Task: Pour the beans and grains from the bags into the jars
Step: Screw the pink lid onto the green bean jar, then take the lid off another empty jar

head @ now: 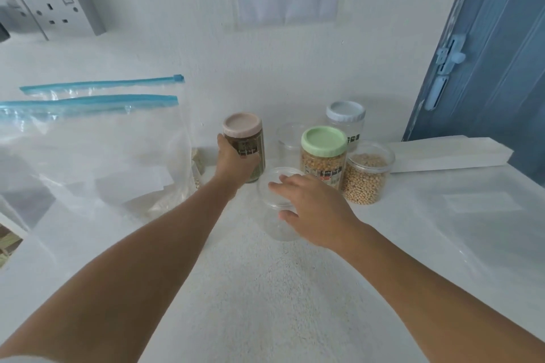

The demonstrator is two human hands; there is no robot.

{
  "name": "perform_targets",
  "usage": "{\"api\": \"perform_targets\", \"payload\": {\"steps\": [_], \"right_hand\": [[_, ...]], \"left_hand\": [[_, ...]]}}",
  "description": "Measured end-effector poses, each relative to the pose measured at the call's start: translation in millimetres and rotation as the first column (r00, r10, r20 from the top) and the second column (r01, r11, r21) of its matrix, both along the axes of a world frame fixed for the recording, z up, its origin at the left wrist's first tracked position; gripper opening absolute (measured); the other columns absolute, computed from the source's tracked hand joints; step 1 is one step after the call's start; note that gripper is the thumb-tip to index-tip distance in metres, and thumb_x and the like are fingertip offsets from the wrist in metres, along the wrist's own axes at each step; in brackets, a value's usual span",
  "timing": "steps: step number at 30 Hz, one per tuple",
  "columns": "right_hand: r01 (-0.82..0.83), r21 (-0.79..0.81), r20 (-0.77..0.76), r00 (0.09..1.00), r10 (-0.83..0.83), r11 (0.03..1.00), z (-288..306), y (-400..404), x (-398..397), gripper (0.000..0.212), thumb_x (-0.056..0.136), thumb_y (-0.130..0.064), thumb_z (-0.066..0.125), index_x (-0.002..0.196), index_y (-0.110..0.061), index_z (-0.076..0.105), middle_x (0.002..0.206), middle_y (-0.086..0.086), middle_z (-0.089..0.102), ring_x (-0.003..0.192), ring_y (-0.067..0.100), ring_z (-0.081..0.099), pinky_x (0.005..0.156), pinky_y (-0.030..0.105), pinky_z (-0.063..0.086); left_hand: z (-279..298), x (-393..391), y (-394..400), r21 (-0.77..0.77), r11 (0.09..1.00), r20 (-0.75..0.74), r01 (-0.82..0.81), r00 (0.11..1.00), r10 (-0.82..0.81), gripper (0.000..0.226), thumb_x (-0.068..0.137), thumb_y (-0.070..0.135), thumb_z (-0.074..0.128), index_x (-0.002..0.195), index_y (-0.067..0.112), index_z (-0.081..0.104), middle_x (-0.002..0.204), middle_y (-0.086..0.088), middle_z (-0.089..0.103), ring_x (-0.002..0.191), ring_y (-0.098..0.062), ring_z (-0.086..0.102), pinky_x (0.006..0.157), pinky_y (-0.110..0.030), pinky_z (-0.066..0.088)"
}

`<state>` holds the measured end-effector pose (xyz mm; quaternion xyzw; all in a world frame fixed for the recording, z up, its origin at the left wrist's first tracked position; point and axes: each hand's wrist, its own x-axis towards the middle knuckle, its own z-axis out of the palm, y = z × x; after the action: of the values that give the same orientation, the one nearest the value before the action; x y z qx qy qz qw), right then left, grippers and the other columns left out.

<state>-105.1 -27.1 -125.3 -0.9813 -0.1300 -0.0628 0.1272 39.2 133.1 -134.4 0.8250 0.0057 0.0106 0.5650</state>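
Setting jars in order between pours looks to be the step in hand: the left hand [236, 160] has its grip clamped round the pink-lidded jar [244, 146], full of dark grain and standing upright toward the tabletop's [265, 289] back edge, while the right hand [315, 209] curls its fingers over the rim and side of an empty clear jar [275, 206] with no lid, just in front of it and nearer the middle of the tabletop. I judge the filled jar is being parked or shifted aside and the empty one drawn forward to take the next pour. That next move calls for letting go of the pink-lidded jar, steadying the empty jar clear of its neighbours, then fetching a bag that holds something and tipping its open mouth over the rim. Six jars stand here: three lidded, namely pink, green [323, 153] with yellow beans, and pale blue [345, 122] at the back whose contents I cannot tell; and three open, namely the one under the right hand, a second empty one [290, 141] behind it, and one [367, 174] filled with pale beans beside the green. Two big zip bags [97, 150] with blue seals stand at the left edge, nearly empty, a few grains in the bottom; a flat clear bag [472, 209] lies at the right edge, and something grain-filled [197, 165] peeks out behind the zip bags
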Motion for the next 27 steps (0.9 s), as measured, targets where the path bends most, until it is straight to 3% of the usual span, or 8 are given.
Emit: {"api": "perform_targets", "payload": {"steps": [3,6,9,12,14,16,20,27], "right_hand": [[-0.008,0.016,0.004,1.0,0.008,1.0,-2,-2,1,0.057,0.102,-0.038,0.062,0.155,-0.037,0.041,0.163,-0.008,0.038,0.147,0.019,0.035,0.11,0.041,0.044],[0.002,0.021,0.027,1.0,-0.002,1.0,-5,-3,1,0.057,0.101,-0.042,0.061,0.154,-0.037,0.043,0.162,-0.008,0.04,0.146,0.02,0.037,0.108,0.041,0.044],[-0.003,0.106,0.015,1.0,0.001,0.994,-5,5,-1,0.055,0.099,-0.051,0.06,0.151,-0.037,0.049,0.159,-0.012,0.044,0.146,0.016,0.038,0.113,0.041,0.041],[-0.084,0.323,-0.048,0.993,0.105,0.943,-1,21,-6,0.048,0.099,-0.052,0.06,0.144,-0.037,0.059,0.153,-0.018,0.051,0.144,0.003,0.037,0.114,0.025,0.029],[-0.099,0.44,-0.053,0.989,0.136,0.892,1,28,-8,0.05,0.097,-0.054,0.064,0.143,-0.037,0.059,0.147,-0.019,0.053,0.139,-0.001,0.039,0.113,0.025,0.03],[-0.054,0.39,-0.073,0.993,0.089,0.919,3,31,-8,0.071,0.09,-0.066,0.065,0.152,-0.037,0.047,0.145,-0.014,0.043,0.139,0.005,0.031,0.115,0.034,0.032],[0.057,0.14,-0.245,0.969,-0.021,0.988,13,31,1,0.114,0.071,-0.088,0.064,0.162,-0.032,0.025,0.153,-0.004,0.031,0.147,0.019,0.021,0.116,0.046,0.032],[0.026,0.068,-0.22,0.975,-0.011,0.997,17,33,4,0.106,0.069,-0.081,0.072,0.152,-0.024,0.038,0.142,-0.007,0.041,0.135,0.019,0.033,0.108,0.04,0.04]], "left_hand": [[-12,-49,11,0.003,0.998,0.046,0.064,0.997,-0.064,0.08,0.095,0.006,0.067,0.159,0.021,0.02,0.147,0.004,0.042,0.138,-0.019,0.043,0.104,-0.035,0.039],[-27,-85,35,0.048,0.966,-0.008,0.254,0.967,-0.254,0.088,0.094,0.0,0.067,0.161,0.026,0.017,0.154,0.003,0.033,0.152,-0.021,0.028,0.12,-0.037,0.028],[-30,-104,51,0.039,0.901,-0.092,0.432,0.9,-0.427,0.108,0.082,0.013,0.088,0.161,0.035,0.018,0.157,0.01,0.036,0.146,-0.012,0.036,0.117,-0.032,0.035],[-31,-115,53,0.022,0.91,-0.049,0.414,0.91,-0.413,0.114,0.066,0.031,0.1,0.154,0.039,0.028,0.142,0.025,0.051,0.13,0.006,0.049,0.1,-0.016,0.044],[-37,-121,55,0.005,0.931,-0.003,0.365,0.931,-0.365,0.111,0.059,0.042,0.101,0.148,0.038,0.035,0.138,0.025,0.053,0.13,0.008,0.049,0.106,-0.023,0.046],[-42,-123,59,-0.008,0.943,0.009,0.334,0.943,-0.334,0.11,0.055,0.047,0.102,0.144,0.041,0.039,0.14,0.023,0.053,0.132,0.006,0.049,0.112,-0.032,0.045],[-45,-125,63,-0.021,0.949,0.004,0.316,0.949,-0.316,0.107,0.046,0.051,0.105,0.136,0.044,0.047,0.131,0.02,0.062,0.125,-0.004,0.059,0.106,-0.044,0.054],[-43,-124,67,0.025,0.936,-0.007,0.35,0.937,-0.35,0.1,0.044,0.047,0.106,0.13,0.044,0.054,0.126,0.017,0.066,0.118,-0.002,0.062,0.104,-0.039,0.055]]}}
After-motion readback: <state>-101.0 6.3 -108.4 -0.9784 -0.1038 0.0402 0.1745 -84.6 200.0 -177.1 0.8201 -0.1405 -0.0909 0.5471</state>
